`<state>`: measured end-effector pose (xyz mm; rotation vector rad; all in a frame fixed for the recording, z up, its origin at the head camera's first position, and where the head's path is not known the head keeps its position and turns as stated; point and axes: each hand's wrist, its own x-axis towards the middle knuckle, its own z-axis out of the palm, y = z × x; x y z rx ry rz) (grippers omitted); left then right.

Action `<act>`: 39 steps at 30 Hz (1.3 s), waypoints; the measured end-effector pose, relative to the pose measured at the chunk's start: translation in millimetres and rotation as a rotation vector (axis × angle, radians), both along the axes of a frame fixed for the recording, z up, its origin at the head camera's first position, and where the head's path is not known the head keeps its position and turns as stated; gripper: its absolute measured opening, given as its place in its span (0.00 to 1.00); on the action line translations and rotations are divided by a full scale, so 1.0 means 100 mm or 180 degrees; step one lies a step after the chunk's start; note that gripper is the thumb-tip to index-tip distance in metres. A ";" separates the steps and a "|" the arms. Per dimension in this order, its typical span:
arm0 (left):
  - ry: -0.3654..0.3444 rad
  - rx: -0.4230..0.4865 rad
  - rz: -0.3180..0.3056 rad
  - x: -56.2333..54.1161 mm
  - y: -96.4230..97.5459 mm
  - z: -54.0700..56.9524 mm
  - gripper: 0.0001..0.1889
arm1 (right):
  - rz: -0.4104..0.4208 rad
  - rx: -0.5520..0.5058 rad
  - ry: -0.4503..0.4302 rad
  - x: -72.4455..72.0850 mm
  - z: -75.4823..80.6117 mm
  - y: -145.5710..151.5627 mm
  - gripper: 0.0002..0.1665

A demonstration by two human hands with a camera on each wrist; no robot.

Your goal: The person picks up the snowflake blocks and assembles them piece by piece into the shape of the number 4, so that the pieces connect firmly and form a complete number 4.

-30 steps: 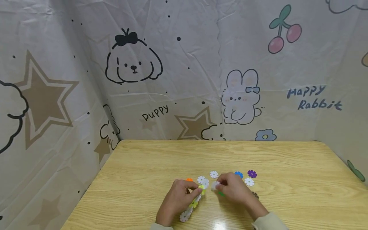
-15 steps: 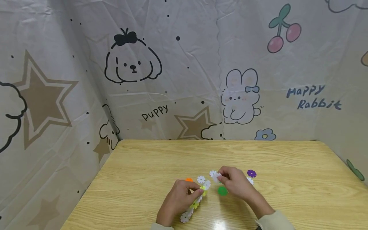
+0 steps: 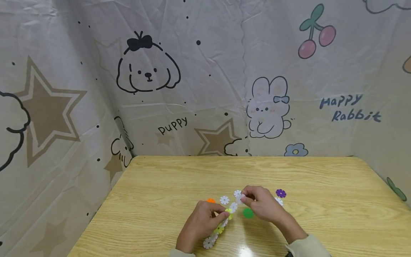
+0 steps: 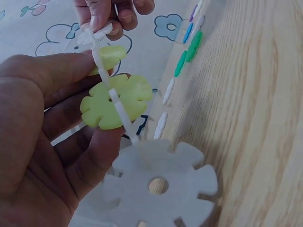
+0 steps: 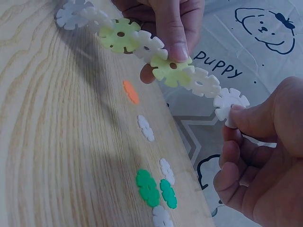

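Slotted flower-shaped plastic discs, white and yellow, are linked edge to edge in a chain between my hands. My left hand pinches a yellow disc of it between thumb and fingers. Toward the near end come another yellow disc and a large-looking white disc. At the far end my right hand pinches a white disc, whose edge meets the neighbouring white disc in the right wrist view. The chain is held up above the wooden table.
Loose discs lie on the table: an orange disc, a white disc, a green disc and a purple disc. Another green disc shows in the right wrist view. A printed cloth hangs behind the table.
My right hand has moved away from me with its white disc, then slightly left. The green disc came out from under it. The chain in my left hand has shifted slightly right.
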<state>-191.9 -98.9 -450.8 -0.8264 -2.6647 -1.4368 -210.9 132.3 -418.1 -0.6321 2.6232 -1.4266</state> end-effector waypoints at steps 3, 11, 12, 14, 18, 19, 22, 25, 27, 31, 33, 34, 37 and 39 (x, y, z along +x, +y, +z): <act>0.0013 0.0024 -0.0023 0.00 0.00 0.00 0.06 | 0.0041 0.0018 0.0004 0.00 0.01 0.00 0.08; 0.0057 0.0058 -0.0046 0.01 0.02 0.01 0.06 | 0.0110 0.0146 0.0096 0.00 0.02 0.01 0.09; 0.0081 0.0060 -0.0039 0.01 0.03 0.01 0.06 | 0.0107 0.0159 0.0109 0.00 0.02 0.01 0.09; 0.0124 0.0073 -0.0024 0.01 0.03 0.01 0.06 | 0.0100 0.0154 0.0125 0.00 0.01 0.01 0.10; 0.0198 0.0119 0.0001 0.01 0.04 0.02 0.05 | 0.0059 0.0076 0.0137 0.01 0.00 0.00 0.10; 0.0215 0.0130 0.0004 0.01 0.04 0.02 0.05 | 0.0059 0.0035 0.0133 0.01 0.00 0.00 0.10; 0.0279 0.0168 0.0001 0.01 0.04 0.01 0.05 | 0.0050 -0.0064 0.0075 0.02 -0.01 -0.02 0.11; 0.0389 0.0208 0.0003 0.01 0.04 0.00 0.05 | 0.0039 -0.0112 0.0020 0.03 -0.01 -0.03 0.11; 0.0457 0.0243 -0.0003 0.01 0.04 -0.01 0.04 | 0.0014 -0.0105 0.0016 0.03 -0.01 -0.04 0.12; 0.0563 0.0274 0.0005 0.00 0.04 -0.02 0.06 | 0.0016 -0.0106 0.0082 0.04 -0.01 -0.05 0.12; 0.0608 0.0269 0.0043 0.00 0.04 -0.03 0.06 | 0.0044 -0.0106 0.0123 0.05 0.00 -0.06 0.13; 0.0612 0.0265 0.0064 0.00 0.04 -0.03 0.07 | 0.0059 -0.0100 0.0155 0.05 0.01 -0.07 0.13; 0.0597 0.0263 0.0090 0.00 0.04 -0.02 0.07 | 0.0100 -0.0101 0.0214 0.06 0.04 -0.07 0.12; 0.0571 0.0270 0.0087 0.00 0.04 -0.01 0.08 | 0.0098 -0.0088 0.0217 0.06 0.06 -0.05 0.11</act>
